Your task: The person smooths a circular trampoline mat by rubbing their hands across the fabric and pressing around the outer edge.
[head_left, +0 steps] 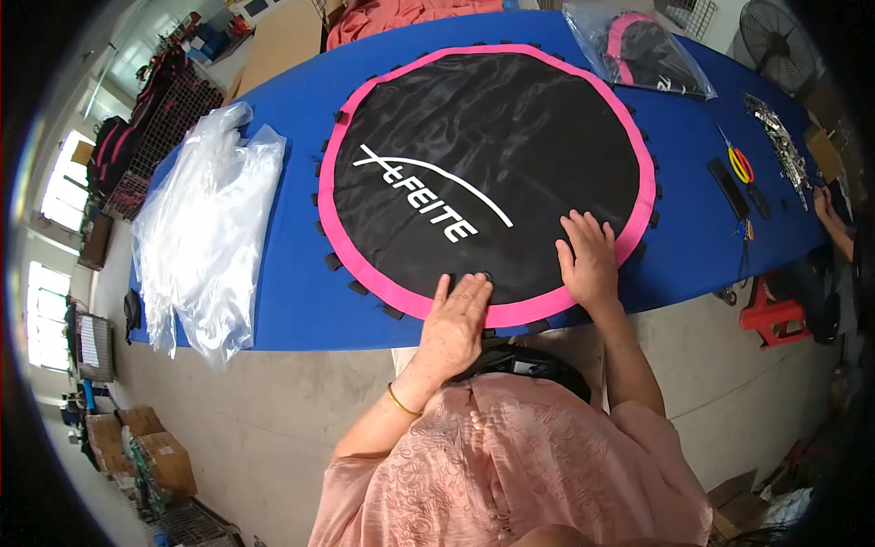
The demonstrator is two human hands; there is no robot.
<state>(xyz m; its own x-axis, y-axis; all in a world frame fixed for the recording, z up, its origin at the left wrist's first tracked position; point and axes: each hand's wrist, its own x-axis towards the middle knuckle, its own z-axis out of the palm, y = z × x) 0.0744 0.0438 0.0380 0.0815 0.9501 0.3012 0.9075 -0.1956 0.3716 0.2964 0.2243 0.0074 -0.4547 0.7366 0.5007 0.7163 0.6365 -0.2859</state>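
Observation:
A round black mat [510, 137] with a pink border, dark tabs round its edge and white lettering lies flat on the blue table [301, 91]. My left hand [456, 314] rests on its near edge, fingers stretched over the pink border onto the black fabric. A small dark round thing shows by its fingertips; what it is, I cannot make out. Further right, my right hand [590, 258] lies with fingers spread on the mat's lower right part, by the pink border. Neither hand grips anything.
Clear plastic bags [214, 228] lie at the left. A bagged black and pink mat [643, 55] is at the back right. Scissors [740, 164], a black tool [728, 189] and metal pieces [779, 141] lie right. Another person's hand [829, 214] is at the right edge, above a red stool [773, 314].

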